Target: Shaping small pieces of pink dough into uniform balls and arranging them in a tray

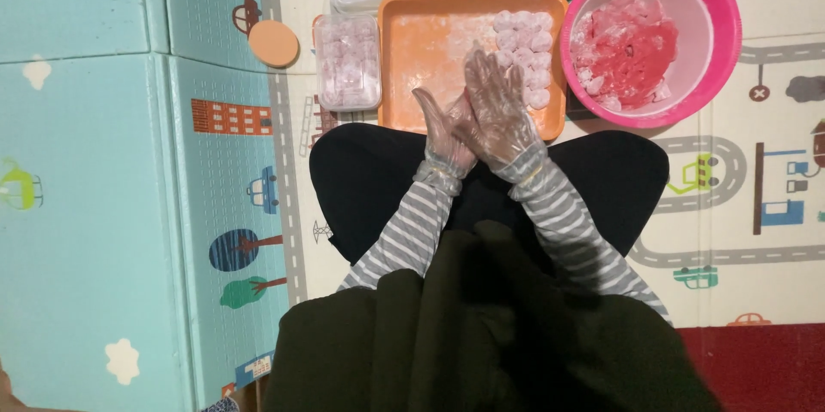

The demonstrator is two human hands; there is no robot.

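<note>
Seen from above, the person sits on a play mat (103, 206) printed with roads, trees and houses, both hands in thin clear plastic gloves and pressed palm against palm over the near edge of an orange tray (421, 42). The right hand (498, 107) lies on top with its fingers stretched flat toward 12 o'clock; the left hand (447, 133) sits under it, fingers angled toward 11 o'clock. Whether anything is caught between the palms cannot be told. The tray is dusted with white flour, and rows of pale pink dough balls (526, 47) fill its 2 o'clock corner, just beyond the fingertips. At 3 o'clock of the tray stands a pink bowl (722, 25) holding floured red dough (627, 51). At 9 o'clock of the tray, a clear plastic box (346, 61) holds more pale balls, with a round peach-coloured lid (273, 42) farther out the same way.
</note>
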